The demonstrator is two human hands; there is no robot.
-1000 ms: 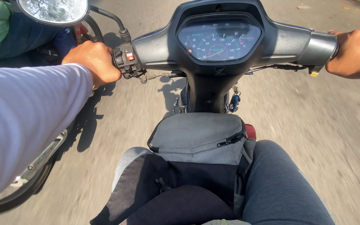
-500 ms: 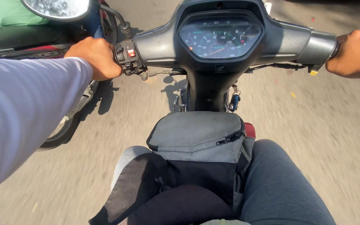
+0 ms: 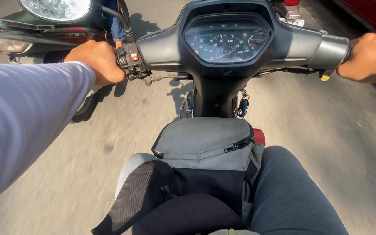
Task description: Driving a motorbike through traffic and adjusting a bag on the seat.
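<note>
From the head camera, the left grip is hidden under the left hand (image 3: pixel 95 61), which wraps around it beside the switch cluster (image 3: pixel 129 63); the right hand (image 3: pixel 367 56) closes on the right grip, its wrist cut off by the frame edge. Both arms reach forward to the handlebar (image 3: pixel 162 48), with the speedometer (image 3: pixel 227 41) between them. A grey bag (image 3: pixel 205 146) rests between the knees. Another motorbike (image 3: pixel 31 32) runs just beside on the left over blurred road (image 3: pixel 327 143).
</note>
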